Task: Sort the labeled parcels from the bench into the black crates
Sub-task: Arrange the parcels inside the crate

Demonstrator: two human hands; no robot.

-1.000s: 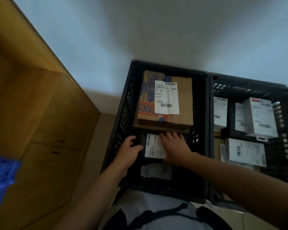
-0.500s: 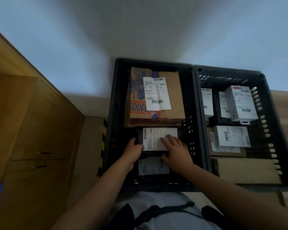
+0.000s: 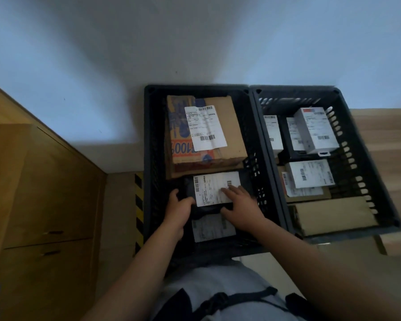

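While the black parcel (image 3: 214,193) lies in the left crate (image 3: 149,158), just in front of the cardboard box (image 3: 206,133), the left hand (image 3: 177,208) grips its left edge with curled fingers. The right hand (image 3: 240,205) rests on its label, fingers spread flat, thumb at the near edge.

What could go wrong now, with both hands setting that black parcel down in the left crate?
The black soft parcel with a white label is going on top of another labelled black parcel, so it may hide that label. It also sits close against the brown cardboard box; the right hand fingers could get pinched there.
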